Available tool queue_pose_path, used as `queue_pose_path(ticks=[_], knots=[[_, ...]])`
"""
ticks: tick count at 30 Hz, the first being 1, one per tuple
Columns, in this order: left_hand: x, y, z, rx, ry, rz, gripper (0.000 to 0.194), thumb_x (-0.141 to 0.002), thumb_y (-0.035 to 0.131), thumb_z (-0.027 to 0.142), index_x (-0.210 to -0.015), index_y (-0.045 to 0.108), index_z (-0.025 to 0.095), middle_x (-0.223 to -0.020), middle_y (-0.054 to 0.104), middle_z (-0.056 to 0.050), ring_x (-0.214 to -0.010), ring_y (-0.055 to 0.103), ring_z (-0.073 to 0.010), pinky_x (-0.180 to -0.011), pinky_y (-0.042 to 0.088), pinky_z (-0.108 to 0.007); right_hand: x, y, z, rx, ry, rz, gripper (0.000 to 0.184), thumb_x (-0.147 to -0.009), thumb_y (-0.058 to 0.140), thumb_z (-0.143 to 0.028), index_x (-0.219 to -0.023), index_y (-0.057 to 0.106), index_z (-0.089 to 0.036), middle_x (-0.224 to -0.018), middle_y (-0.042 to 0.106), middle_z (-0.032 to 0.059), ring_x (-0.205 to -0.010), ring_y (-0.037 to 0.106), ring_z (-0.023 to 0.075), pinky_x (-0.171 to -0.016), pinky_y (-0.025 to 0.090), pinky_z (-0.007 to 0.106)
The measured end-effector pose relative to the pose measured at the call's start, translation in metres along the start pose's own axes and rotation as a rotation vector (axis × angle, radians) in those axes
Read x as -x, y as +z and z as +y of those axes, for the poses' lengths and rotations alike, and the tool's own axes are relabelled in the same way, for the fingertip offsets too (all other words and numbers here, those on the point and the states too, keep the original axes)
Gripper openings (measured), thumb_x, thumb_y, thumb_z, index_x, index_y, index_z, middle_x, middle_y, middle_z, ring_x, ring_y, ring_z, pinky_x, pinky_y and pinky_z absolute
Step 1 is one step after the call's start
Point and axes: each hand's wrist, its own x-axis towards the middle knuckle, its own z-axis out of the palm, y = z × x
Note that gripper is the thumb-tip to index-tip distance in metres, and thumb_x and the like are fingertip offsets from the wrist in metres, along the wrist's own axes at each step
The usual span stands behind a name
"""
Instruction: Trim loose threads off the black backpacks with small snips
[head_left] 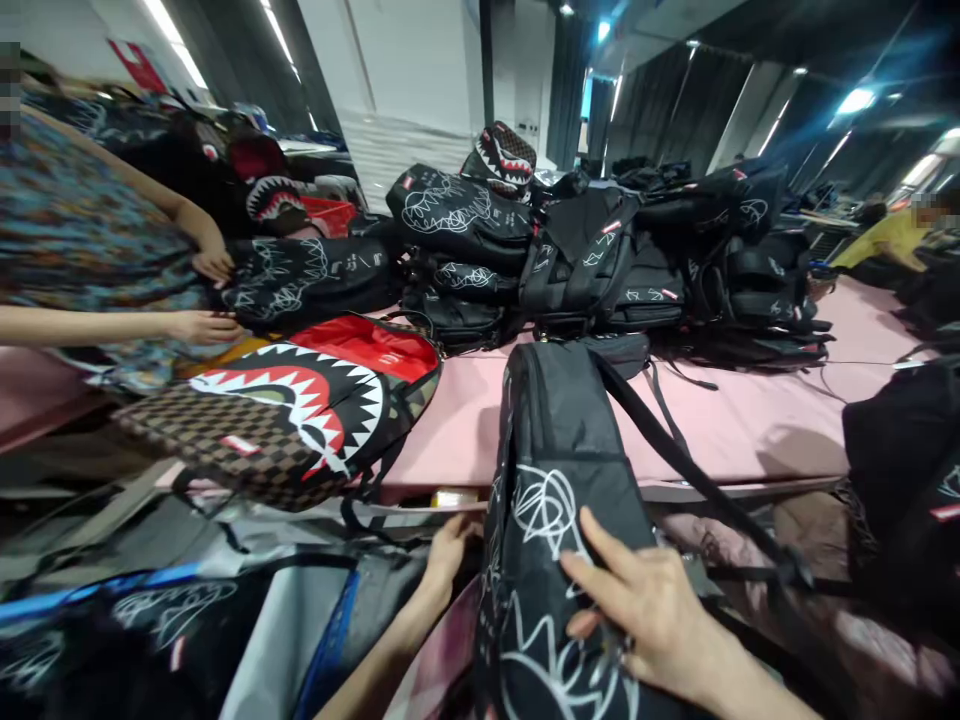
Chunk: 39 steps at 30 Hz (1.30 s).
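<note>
A black backpack (pixel 581 420) with white scribble drawings stands on end, slightly tilted, right in front of me at the table's front edge. My right hand (pixel 645 600) lies against its printed side, index and middle fingers stretched out and apart. At the backpack's left edge is my left hand (pixel 450 550); its fingertips are hidden by the bag, so their grip cannot be made out. A loose black strap (pixel 682 455) runs from the backpack's top down to the right.
On the pink table (pixel 457 420) lies a checkered shark-mouth backpack (pixel 300 410). A person (pixel 97 230) at the left touches another black backpack (pixel 315 270). Black backpacks (pixel 577 255) are piled behind. Several bags fill the space below the table's edge; another person (pixel 889 240) is far right.
</note>
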Motion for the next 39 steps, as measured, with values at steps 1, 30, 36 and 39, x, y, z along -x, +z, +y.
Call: queue_pose_path(ticks=[1, 30, 36, 39], knots=[[-0.003, -0.004, 0.017, -0.023, 0.106, 0.093, 0.040, -0.076, 0.054, 0.040, -0.101, 0.058, 0.009, -0.103, 0.062, -0.016, -0.103, 0.057, -0.0286, -0.093, 0.043, -0.044, -0.001, 0.007, -0.011, 0.045, -0.032, -0.057, 0.037, -0.083, 0.055, -0.026, -0.118, 0.056, -0.014, -0.128, 0.045, 0.0289, -0.086, 0.066, 0.0275, -0.053, 0.051, 0.028], [0.050, 0.020, 0.157, -1.304, 1.224, -0.511, 0.100, -0.057, 0.077, 0.020, -0.139, 0.021, 0.023, -0.151, 0.011, -0.011, -0.138, -0.001, -0.0323, -0.107, 0.017, -0.057, -0.059, 0.029, -0.029, -0.324, 0.312, -0.376, 0.012, -0.074, 0.059, -0.009, -0.080, 0.059, -0.020, -0.074, 0.065, -0.0015, -0.069, 0.061, 0.0152, -0.061, 0.038, 0.022], [0.041, 0.023, 0.139, -1.179, 1.234, -0.309, 0.100, -0.056, 0.077, 0.014, -0.139, 0.022, 0.023, -0.150, 0.016, -0.009, -0.138, 0.005, -0.0315, -0.109, 0.018, -0.052, -0.053, 0.026, -0.033, -0.590, 0.265, -0.279, 0.019, -0.078, 0.057, -0.009, -0.092, 0.061, -0.021, -0.084, 0.067, -0.0014, -0.076, 0.062, 0.0137, -0.072, 0.043, 0.023], [0.042, 0.007, 0.141, -1.012, 1.270, -0.414, 0.084, -0.065, 0.073, 0.018, -0.137, 0.029, 0.023, -0.148, 0.023, -0.009, -0.138, 0.012, -0.0284, -0.109, 0.024, -0.048, -0.041, 0.025, -0.025, -0.556, 0.309, -0.259, 0.032, -0.078, 0.064, -0.014, -0.107, 0.054, -0.022, -0.091, 0.066, -0.0005, -0.084, 0.061, 0.0160, -0.075, 0.044, 0.026]])
